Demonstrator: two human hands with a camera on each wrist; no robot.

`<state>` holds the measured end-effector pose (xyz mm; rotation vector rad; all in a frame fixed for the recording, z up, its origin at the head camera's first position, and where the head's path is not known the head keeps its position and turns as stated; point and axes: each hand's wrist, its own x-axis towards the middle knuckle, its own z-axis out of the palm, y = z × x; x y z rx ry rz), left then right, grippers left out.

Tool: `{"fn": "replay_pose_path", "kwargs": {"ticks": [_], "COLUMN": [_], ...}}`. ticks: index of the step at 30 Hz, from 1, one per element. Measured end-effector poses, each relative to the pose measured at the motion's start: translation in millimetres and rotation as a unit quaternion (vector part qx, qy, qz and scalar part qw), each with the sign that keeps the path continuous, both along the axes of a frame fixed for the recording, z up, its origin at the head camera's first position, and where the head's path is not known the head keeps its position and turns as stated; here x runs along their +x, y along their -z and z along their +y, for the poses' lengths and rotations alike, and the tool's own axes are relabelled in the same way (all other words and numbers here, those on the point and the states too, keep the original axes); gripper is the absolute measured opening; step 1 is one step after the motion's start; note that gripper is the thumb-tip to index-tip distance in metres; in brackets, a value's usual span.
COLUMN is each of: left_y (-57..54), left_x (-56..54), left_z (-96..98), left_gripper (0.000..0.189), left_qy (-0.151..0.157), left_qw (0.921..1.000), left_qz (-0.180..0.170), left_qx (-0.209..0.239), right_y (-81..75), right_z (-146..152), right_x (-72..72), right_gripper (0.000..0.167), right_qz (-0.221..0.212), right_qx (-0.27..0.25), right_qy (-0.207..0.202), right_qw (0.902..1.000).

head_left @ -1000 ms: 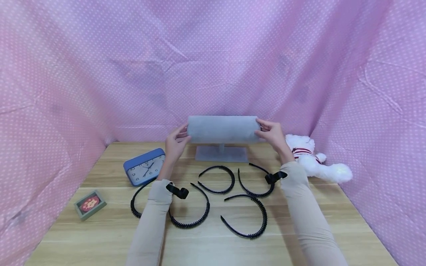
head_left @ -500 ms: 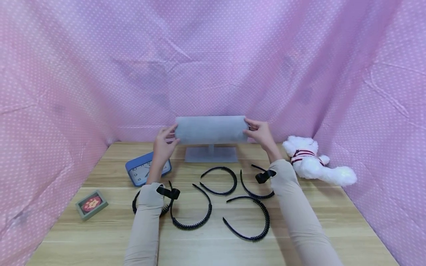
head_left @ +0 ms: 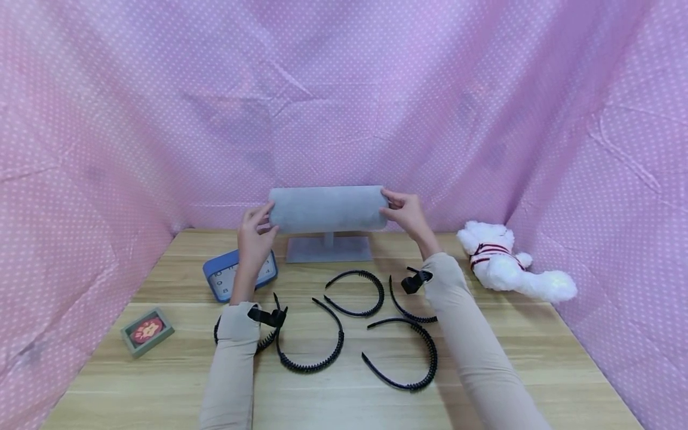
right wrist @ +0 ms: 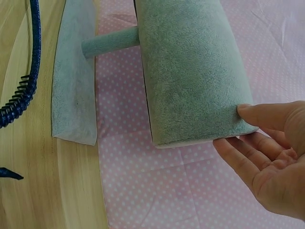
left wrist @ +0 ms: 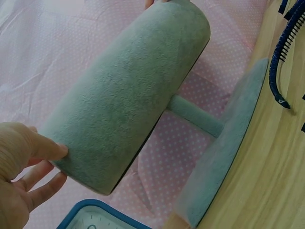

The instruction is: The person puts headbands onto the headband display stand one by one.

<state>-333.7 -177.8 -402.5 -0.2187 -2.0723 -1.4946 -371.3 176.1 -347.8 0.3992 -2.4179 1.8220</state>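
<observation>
A grey plush display stand [head_left: 329, 209], a wide padded roll on a short post and flat base, is at the back of the wooden table. At the roll's left end my left hand [head_left: 255, 239] grips it, thumb on the front face in the left wrist view [left wrist: 33, 167]. My right hand [head_left: 405, 215] holds the opposite end, its thumb on the plush and its fingers at the end face in the right wrist view [right wrist: 271, 148]. The base [head_left: 329, 249] looks level at the table's rear. Black toothed headbands [head_left: 383, 292] lie in front, one partly under my left forearm.
Behind my left wrist stands a blue clock [head_left: 217, 280], partly hidden. A small green frame with a red picture [head_left: 147, 330] lies at the left. On the right is a white plush toy [head_left: 502, 269] in a striped top. Pink dotted cloth [head_left: 344, 107] hangs around the table.
Both hands have moved left together with the display stand, keeping their grip on its ends. My left forearm now covers more of the clock and the left headband.
</observation>
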Motion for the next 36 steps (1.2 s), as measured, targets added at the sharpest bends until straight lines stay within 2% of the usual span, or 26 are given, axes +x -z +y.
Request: {"fn": "replay_pose_path", "kwargs": {"ticks": [4,11,18,23,28,31,36], "left_y": [3.1,9.1,8.4,7.5,4.1,-1.7,-9.3], "left_x": [0.4,-0.6,-1.1,-0.8,1.4,6.6,13.3], "left_z": [1.5,4.8,1.9,-1.3,-2.3,-1.3,0.8], "left_gripper": [0.058,0.058,0.057,0.055,0.052,0.051,0.050], "left_qy": [-0.013,-0.031,-0.017,0.005,0.016,0.015,0.018], "left_qw": [0.9998,0.9993,0.9996,0.9998,0.9998,0.9998,0.9998], "left_qz": [0.010,0.022,0.022,0.015,0.014,0.011,-0.008], "left_qx": [0.008,-0.004,0.006,0.011,0.005,-0.003,0.000], "right_y": [-1.1,-1.1,-2.4,-1.1,3.9,7.1,17.2], "right_z": [-3.0,0.2,2.6,10.0,29.9,43.9,68.2], "right_x": [1.1,1.1,-3.3,2.4,15.3,26.1,48.4], "right_gripper": [0.056,0.057,0.058,0.067,0.070,0.068,0.059], "right_qz": [0.001,-0.008,0.037,0.052,0.026,0.007,0.000], "right_qx": [0.001,0.025,0.093,0.125,0.179,0.211,0.264], "right_qy": [0.001,0.001,0.000,-0.035,-0.064,-0.088,-0.160], "right_qw": [1.0000,0.9997,0.9950,0.9902,0.9814,0.9735,0.9511]}}
